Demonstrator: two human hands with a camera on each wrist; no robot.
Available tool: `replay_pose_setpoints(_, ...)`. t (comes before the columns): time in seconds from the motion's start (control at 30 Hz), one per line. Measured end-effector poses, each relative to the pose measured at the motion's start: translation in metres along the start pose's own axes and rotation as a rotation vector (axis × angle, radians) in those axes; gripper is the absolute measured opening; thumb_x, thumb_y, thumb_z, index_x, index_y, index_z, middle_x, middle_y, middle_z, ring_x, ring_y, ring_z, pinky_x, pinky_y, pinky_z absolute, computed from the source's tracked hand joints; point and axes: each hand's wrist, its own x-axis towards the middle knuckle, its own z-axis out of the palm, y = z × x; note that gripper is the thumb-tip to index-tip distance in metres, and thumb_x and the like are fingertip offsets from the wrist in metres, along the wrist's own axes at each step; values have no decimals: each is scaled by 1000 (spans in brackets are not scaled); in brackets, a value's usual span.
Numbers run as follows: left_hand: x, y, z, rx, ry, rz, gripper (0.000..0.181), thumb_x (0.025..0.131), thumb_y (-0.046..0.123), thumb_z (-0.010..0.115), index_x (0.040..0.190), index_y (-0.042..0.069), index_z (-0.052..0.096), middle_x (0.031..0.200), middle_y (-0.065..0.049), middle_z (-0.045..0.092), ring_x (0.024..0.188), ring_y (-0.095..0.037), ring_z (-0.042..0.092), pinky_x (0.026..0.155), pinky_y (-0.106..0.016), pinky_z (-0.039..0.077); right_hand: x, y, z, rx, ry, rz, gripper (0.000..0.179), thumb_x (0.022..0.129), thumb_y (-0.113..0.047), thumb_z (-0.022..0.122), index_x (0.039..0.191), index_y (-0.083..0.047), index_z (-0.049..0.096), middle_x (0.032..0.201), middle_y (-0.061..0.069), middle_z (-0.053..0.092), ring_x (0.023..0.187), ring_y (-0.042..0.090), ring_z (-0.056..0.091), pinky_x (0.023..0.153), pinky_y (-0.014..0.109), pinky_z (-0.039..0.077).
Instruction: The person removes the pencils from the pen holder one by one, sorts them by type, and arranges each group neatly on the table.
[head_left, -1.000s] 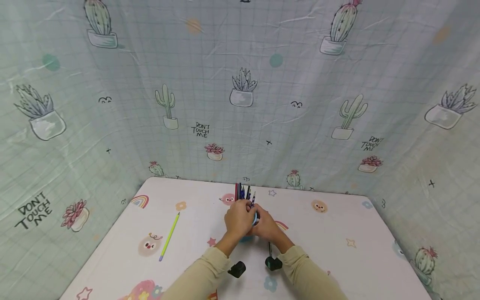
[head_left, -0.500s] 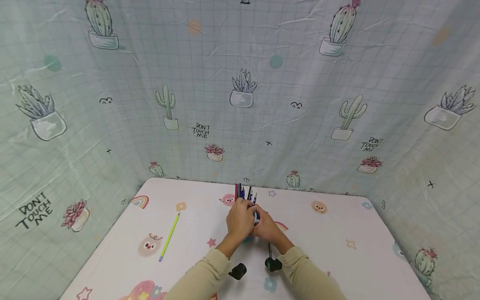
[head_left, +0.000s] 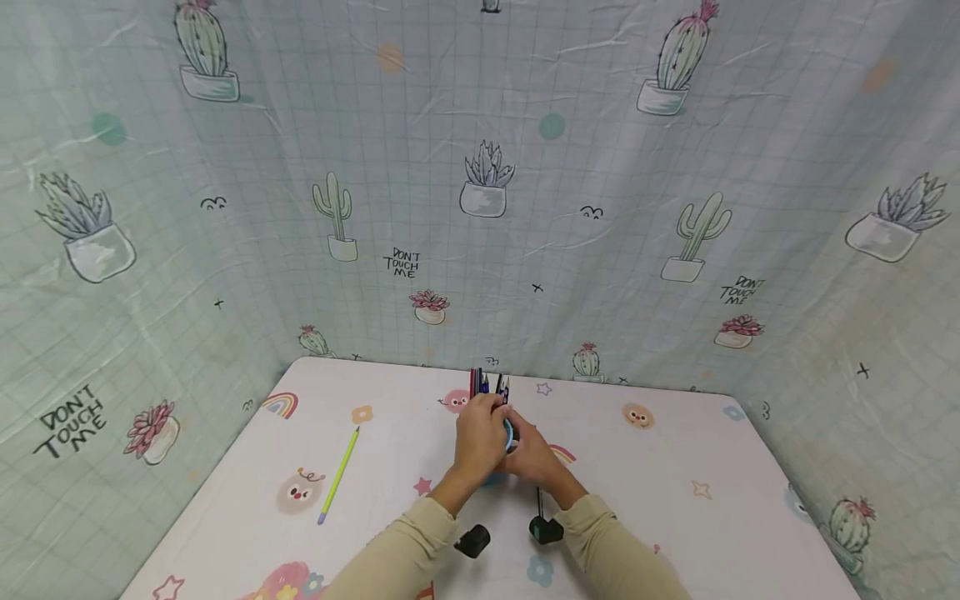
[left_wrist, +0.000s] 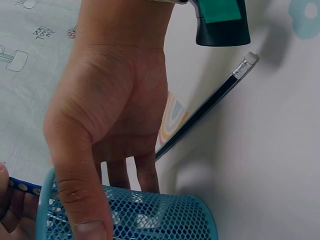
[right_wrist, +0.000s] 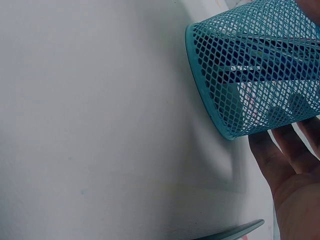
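In the head view both hands meet at a light blue mesh pencil cup, which lies tilted with its base toward me. My right hand grips the cup, thumb on one side and fingers on the other, as the left wrist view shows. My left hand is at the cup's mouth. Its fingers pinch a blue dotted pencil that runs into the cup. Several pencils stick out beyond the left hand. Their lower parts show through the mesh in the right wrist view.
A yellow-green pencil lies on the patterned white table to the left. A dark pencil with a white eraser lies beside my right wrist. Black wrist cameras hang below both wrists. A cactus-print curtain surrounds the table.
My left hand has shifted slightly right. The rightmost pencil tips beyond it now stand closer together. The right hand and the loose pencils stay nearly in place.
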Motion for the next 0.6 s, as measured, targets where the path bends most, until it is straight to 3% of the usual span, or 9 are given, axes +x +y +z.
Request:
replay_pose_setpoints(0.13,2,0,-2,-29,23,13,15,101,11,66,105,-1,75,101,-14,74,92,-28,70,88,-45,63,0,1,0,-4,-8,7,100,78,-27,91,162,-19,37,162,14,47,141,39,53,114,60,49)
replay_pose_setpoints(0.3,4,1,-8,-62,52,27,14,101,10,66,102,0,75,98,-13,74,90,-27,70,84,-44,64,0,1,0,4,-1,19,87,76,-27,93,150,-19,49,149,12,59,131,33,59,111,58,52)
replay_pose_setpoints(0.5,13,2,-22,-130,109,63,10,98,5,69,97,-3,75,92,-15,74,87,-29,72,81,-45,64,0,-2,1,30,1,18,81,71,-24,97,140,-17,55,135,9,66,119,26,62,104,50,56)
replay_pose_setpoints(0.6,18,3,-29,-178,117,47,10,98,4,69,98,-4,75,94,-16,75,85,-27,71,77,-42,64,-1,-1,1,30,1,24,83,70,-24,98,140,-17,55,133,8,66,117,25,63,102,49,57)
